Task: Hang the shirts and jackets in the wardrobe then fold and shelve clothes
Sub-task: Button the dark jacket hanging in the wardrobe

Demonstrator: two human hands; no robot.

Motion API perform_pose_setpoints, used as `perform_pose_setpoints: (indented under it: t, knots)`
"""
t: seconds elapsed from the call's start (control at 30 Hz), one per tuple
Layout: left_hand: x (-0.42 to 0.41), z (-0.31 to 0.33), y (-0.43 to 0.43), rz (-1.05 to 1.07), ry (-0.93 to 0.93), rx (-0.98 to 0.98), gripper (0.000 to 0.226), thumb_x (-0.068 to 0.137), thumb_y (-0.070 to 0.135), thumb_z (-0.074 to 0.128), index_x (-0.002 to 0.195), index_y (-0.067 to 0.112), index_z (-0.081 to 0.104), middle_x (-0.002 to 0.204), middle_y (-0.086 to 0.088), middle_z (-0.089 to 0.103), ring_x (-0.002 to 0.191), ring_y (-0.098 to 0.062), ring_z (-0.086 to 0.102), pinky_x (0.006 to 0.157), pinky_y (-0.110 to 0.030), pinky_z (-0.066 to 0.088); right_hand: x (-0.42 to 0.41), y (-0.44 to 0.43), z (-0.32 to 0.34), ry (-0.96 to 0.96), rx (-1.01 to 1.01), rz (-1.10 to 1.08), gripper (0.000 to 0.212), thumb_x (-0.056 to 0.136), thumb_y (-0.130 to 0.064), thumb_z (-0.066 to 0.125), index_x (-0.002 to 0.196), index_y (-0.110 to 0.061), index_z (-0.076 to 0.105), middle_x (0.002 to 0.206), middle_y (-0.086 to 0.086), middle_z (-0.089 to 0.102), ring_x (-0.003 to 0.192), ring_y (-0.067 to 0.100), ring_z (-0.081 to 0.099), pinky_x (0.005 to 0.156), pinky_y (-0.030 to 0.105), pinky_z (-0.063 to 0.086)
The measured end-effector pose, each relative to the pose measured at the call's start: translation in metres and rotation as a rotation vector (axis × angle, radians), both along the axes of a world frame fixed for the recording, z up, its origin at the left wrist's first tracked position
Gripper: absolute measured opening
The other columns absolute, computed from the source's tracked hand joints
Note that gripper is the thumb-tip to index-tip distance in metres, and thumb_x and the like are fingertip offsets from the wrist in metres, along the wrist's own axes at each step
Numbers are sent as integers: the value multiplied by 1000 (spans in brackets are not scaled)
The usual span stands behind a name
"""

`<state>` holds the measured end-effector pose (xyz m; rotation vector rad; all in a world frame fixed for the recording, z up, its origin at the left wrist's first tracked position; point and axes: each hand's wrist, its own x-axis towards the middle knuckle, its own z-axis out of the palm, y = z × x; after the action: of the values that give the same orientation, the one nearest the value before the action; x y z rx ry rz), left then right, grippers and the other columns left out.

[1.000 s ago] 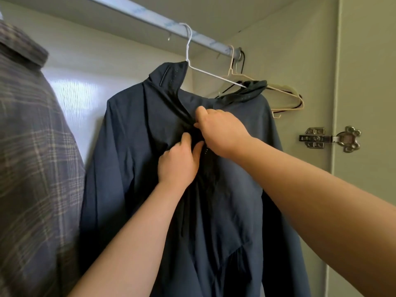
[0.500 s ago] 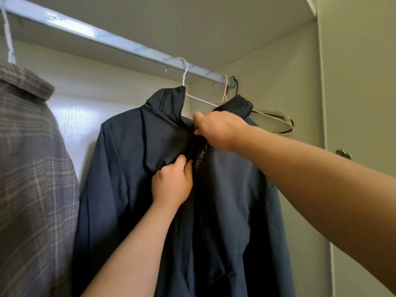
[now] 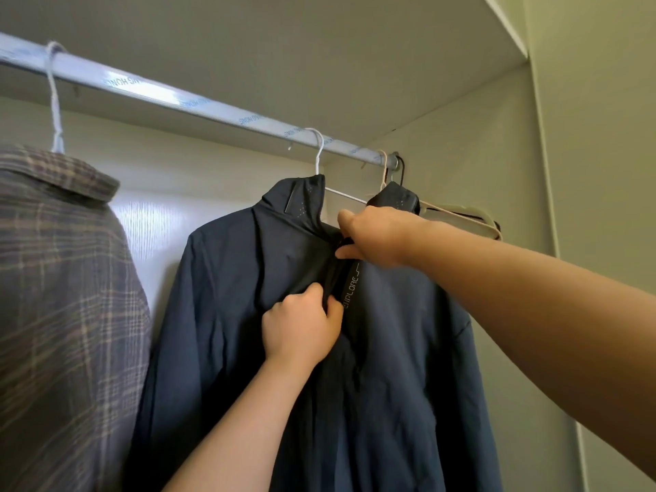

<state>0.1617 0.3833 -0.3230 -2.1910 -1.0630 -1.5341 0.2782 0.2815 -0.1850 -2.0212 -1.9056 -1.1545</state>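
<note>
A dark navy jacket (image 3: 227,314) hangs on a white wire hanger (image 3: 319,154) from the silver wardrobe rail (image 3: 198,104). My left hand (image 3: 301,328) grips the jacket's front edge at chest height. Higher up, just under the collar, my right hand (image 3: 376,236) pinches the front closure where the zip runs. Below my right hand the front is closed, and a strip with pale lettering shows beside the zip. The zip pull itself is hidden by my fingers.
A brown plaid shirt (image 3: 64,296) hangs on another white hanger (image 3: 55,101) at the left. Bare beige and black hangers (image 3: 461,214) hang at the rail's right end, against the wardrobe side wall (image 3: 490,154). A door edge (image 3: 596,172) stands at the far right.
My right hand has risen along the jacket's front from chest height to just under the collar, closing the front. My left hand kept its grip below. The view has tilted upward.
</note>
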Motion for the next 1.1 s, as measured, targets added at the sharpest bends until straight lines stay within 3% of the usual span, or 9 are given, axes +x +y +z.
perform_pose_setpoints:
  t: [0.13,0.23,0.33,0.47,0.6,0.7,0.83,0.97,1.1]
  knots:
    - [-7,11,-9,-18,-36,148,34,85,56,38,71,25,37,55,6,48,52,-29,51,53,-30,30,7,-1,-13,22,129,82,41,96,-51,55,105,-15,38,96,10,61,83,34,58,69,41,49]
    - [-8,37,-12,-99,-107,193,29,87,54,30,75,28,36,57,13,39,47,-15,33,51,-26,23,20,-7,-23,254,461,265,48,96,-55,50,121,-16,41,110,10,64,96,35,62,71,38,44]
    - [-4,73,-5,-147,-189,213,21,94,46,40,83,28,39,72,12,46,50,-11,33,51,-25,21,35,-11,-20,480,715,308,48,98,-45,48,134,-14,41,126,13,55,112,37,56,86,42,45]
    - [0,112,14,-57,-271,221,17,95,33,50,99,17,53,105,-11,60,93,-33,56,75,-42,41,59,-7,-11,601,578,87,44,96,-29,43,135,-8,48,134,17,42,120,41,49,99,45,43]
    - [-18,134,50,108,-216,-3,39,100,37,40,126,14,56,130,-15,58,124,-37,46,105,-49,32,79,1,-10,671,492,61,34,100,-31,43,125,-11,56,125,21,51,118,39,50,98,39,42]
    - [-36,137,74,82,-134,-182,40,102,37,25,115,22,59,121,-11,62,119,-35,48,112,-54,19,79,9,-1,685,488,111,28,101,-28,46,120,-10,57,119,23,57,113,39,52,87,35,41]
    - [-44,138,80,5,-172,-112,37,101,34,26,86,25,57,92,-2,63,94,-28,49,85,-40,24,53,30,23,620,439,145,25,100,-22,44,116,-7,55,116,23,56,106,40,54,79,33,38]
    - [-50,135,84,-31,-248,-70,37,103,38,31,86,23,60,88,1,63,90,-26,50,82,-37,18,15,56,50,575,363,180,17,100,-22,44,108,-9,52,115,19,61,105,37,57,75,33,38]
    - [-58,125,87,-94,-348,-57,34,104,36,35,88,20,62,84,1,63,87,-27,52,85,-36,21,-26,77,65,577,428,354,14,101,-23,44,102,-11,50,111,18,61,101,36,57,74,33,37]
